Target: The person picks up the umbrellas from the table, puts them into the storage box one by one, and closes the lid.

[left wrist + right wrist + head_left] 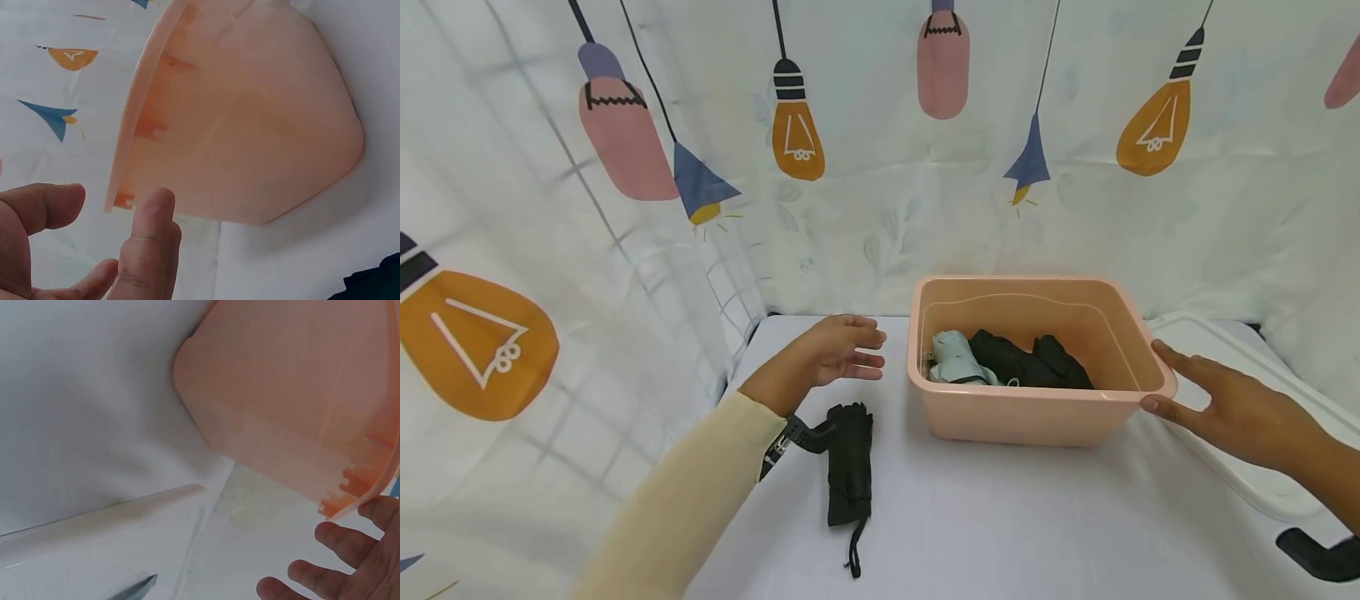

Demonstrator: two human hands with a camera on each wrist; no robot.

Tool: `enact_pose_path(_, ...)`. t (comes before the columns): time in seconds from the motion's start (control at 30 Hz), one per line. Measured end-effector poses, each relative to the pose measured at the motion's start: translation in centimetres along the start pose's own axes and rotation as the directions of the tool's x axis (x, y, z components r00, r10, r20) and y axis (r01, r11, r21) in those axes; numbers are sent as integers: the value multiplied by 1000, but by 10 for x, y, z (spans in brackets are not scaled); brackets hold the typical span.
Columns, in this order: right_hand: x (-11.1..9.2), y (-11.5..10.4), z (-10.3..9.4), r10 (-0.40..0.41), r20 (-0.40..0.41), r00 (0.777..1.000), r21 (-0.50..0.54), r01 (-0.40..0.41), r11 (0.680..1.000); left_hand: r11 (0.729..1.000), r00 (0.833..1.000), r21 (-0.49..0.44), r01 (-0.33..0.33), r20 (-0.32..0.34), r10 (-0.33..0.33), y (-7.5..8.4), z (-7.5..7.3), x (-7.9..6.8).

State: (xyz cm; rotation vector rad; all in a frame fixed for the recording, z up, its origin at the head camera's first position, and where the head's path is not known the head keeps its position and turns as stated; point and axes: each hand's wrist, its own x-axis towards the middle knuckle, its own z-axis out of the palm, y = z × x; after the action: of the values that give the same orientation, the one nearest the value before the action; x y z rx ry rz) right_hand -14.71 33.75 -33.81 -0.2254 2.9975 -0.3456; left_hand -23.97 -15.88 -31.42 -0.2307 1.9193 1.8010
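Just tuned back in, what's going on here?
A person's right hand touches the right rim of a peach bin; the left hand is apart from its left side, holding nothing. Pale and dark bundles lie inside. A black bundle lies outside, left, and a white panel right.

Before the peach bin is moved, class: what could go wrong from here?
The right grip is at the right end of the peach bin while the left grip is apart from it, so a one-sided pull might twist it. Slid rightward, it could bump the white lid. The black bundle lying outside, near the left grip, might get knocked.
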Motion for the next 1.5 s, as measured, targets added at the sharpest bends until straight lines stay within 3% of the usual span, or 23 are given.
enact_pose_path(0.5,2,-1,-1,5,-5,1000,-1,-5,1000,997,1000,72,10,8,-11,-28,-32,-26)
enact_pose_path(0.83,2,-2,-1,4,-3,1000,1,-4,1000,988,999,151,38,-44,-32,-62,-47,-38)
enact_pose_path(1.3,2,0,-1,8,9,1000,8,-8,1000,966,982,226,122,-167,-85,-106,-51,-49)
enact_pose_path(1.5,1,1,0,4,4,1000,6,-4,1000,962,977,219,164,-173,-127,-119,-46,-51)
